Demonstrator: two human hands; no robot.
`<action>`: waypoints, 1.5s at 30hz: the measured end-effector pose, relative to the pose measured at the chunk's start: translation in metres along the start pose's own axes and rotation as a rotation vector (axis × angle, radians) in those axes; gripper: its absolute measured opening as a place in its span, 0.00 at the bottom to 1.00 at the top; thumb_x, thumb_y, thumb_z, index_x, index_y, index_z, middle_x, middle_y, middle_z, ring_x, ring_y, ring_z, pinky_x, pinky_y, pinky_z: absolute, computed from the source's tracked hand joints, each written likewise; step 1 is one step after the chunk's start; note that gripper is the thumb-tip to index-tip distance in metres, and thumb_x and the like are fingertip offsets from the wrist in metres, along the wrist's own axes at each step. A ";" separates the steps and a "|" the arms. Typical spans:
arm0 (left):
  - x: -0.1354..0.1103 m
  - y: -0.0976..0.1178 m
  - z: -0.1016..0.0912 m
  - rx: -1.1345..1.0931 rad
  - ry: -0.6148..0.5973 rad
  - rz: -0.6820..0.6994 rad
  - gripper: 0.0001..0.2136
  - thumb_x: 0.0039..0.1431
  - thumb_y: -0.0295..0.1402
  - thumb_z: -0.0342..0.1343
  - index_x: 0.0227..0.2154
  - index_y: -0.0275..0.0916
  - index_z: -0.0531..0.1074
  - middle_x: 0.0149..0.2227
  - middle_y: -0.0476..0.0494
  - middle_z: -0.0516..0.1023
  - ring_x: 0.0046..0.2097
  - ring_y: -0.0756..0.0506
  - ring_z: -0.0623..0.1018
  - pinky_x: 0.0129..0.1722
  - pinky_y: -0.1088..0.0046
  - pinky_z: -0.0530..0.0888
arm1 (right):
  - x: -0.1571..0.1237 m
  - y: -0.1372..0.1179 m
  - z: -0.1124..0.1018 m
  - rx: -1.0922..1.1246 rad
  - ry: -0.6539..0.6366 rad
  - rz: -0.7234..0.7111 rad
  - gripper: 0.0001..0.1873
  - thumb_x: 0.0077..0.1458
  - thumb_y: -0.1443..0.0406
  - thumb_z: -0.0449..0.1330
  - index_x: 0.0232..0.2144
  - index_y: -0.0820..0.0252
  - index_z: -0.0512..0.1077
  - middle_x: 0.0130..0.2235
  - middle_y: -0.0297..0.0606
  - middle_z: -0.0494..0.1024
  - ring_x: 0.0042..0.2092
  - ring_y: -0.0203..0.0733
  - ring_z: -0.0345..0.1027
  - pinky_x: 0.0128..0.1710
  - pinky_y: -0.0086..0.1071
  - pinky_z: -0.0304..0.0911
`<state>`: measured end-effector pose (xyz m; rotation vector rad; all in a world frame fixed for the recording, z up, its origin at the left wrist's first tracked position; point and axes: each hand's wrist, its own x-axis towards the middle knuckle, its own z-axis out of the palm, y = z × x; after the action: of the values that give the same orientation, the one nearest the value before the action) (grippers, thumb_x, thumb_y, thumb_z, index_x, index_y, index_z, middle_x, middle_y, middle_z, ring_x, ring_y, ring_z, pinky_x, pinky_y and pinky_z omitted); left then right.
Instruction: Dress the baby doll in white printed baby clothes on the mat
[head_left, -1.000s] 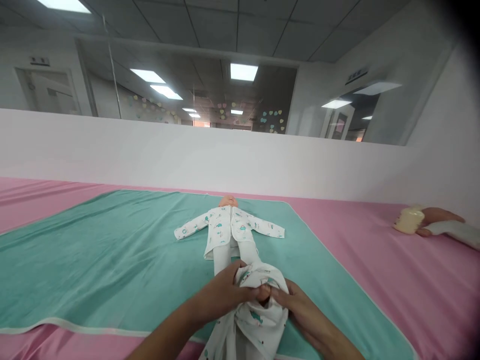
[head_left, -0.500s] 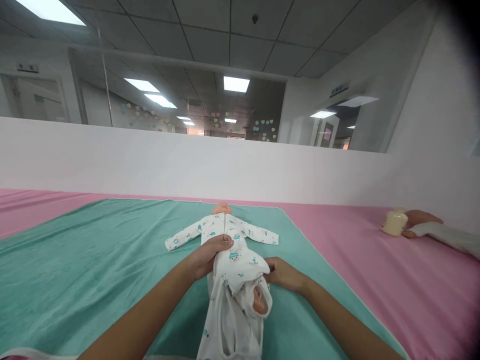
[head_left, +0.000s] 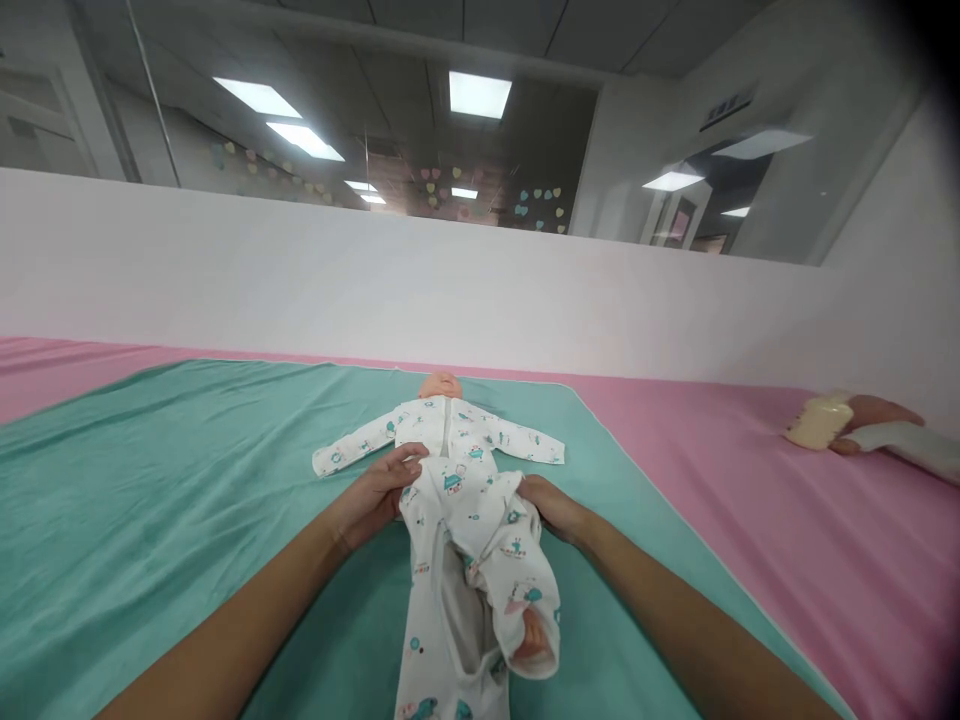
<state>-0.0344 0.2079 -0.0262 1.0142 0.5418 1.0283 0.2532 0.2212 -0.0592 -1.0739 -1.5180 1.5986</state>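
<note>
My left hand [head_left: 373,497] and right hand [head_left: 550,505] pinch the trousers' [head_left: 480,540] waist at the doll's [head_left: 442,425] hips — fingers seemingly closed on cloth — keeping it level mid-mat [head_left: 150,480].

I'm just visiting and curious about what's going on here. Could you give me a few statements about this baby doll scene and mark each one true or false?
1. The doll lies on its back on a green blanket. True.
2. Both of the person's hands are at the waistband of the printed trousers. True: the left hand and the right hand hold it at either side.
3. The doll's top is plain red. False: it is white with small teal prints.
4. A bottle stands on the green blanket. False: it is off to the right on the pink sheet, at another person's hand.
5. One doll foot shows at a trouser leg opening. True.
</note>
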 end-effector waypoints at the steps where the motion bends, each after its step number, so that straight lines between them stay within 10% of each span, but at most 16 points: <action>1: 0.001 -0.003 0.003 -0.013 0.013 -0.003 0.14 0.51 0.32 0.61 0.40 0.39 0.67 0.30 0.51 0.72 0.26 0.53 0.72 0.25 0.80 0.67 | 0.003 -0.001 -0.002 0.004 -0.001 0.042 0.28 0.43 0.41 0.58 0.21 0.63 0.68 0.19 0.32 0.68 0.24 0.35 0.60 0.27 0.29 0.57; 15: -0.007 -0.005 0.018 -0.039 -0.021 -0.061 0.20 0.45 0.21 0.62 0.44 0.41 0.71 0.32 0.49 0.75 0.31 0.49 0.74 0.29 0.78 0.69 | -0.017 -0.014 0.017 0.201 -0.207 0.027 0.25 0.48 0.48 0.60 0.35 0.65 0.75 0.33 0.40 0.76 0.34 0.39 0.69 0.40 0.36 0.63; 24: -0.023 -0.007 0.042 -0.002 -0.221 -0.126 0.28 0.45 0.18 0.60 0.50 0.47 0.69 0.32 0.50 0.77 0.33 0.48 0.75 0.33 0.75 0.70 | -0.019 -0.021 0.021 -0.060 -0.144 -0.086 0.18 0.41 0.56 0.64 0.13 0.64 0.68 0.17 0.30 0.65 0.21 0.29 0.51 0.22 0.27 0.50; 31: -0.019 -0.008 0.037 0.041 -0.142 -0.131 0.27 0.46 0.20 0.60 0.51 0.43 0.70 0.30 0.48 0.76 0.32 0.48 0.75 0.28 0.78 0.69 | -0.025 -0.020 0.012 -0.196 -0.325 -0.012 0.15 0.42 0.57 0.64 0.19 0.65 0.71 0.19 0.29 0.63 0.22 0.28 0.50 0.23 0.25 0.48; 45: -0.031 0.011 0.042 0.110 -0.380 -0.155 0.16 0.49 0.24 0.61 0.43 0.40 0.73 0.37 0.43 0.76 0.36 0.46 0.76 0.33 0.73 0.71 | -0.006 -0.004 -0.010 -0.320 -0.090 -0.075 0.20 0.47 0.51 0.62 0.26 0.65 0.72 0.24 0.33 0.69 0.27 0.33 0.60 0.28 0.28 0.54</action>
<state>-0.0208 0.1642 0.0005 1.2115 0.3588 0.6516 0.2650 0.2204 -0.0540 -1.1101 -1.8985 1.4001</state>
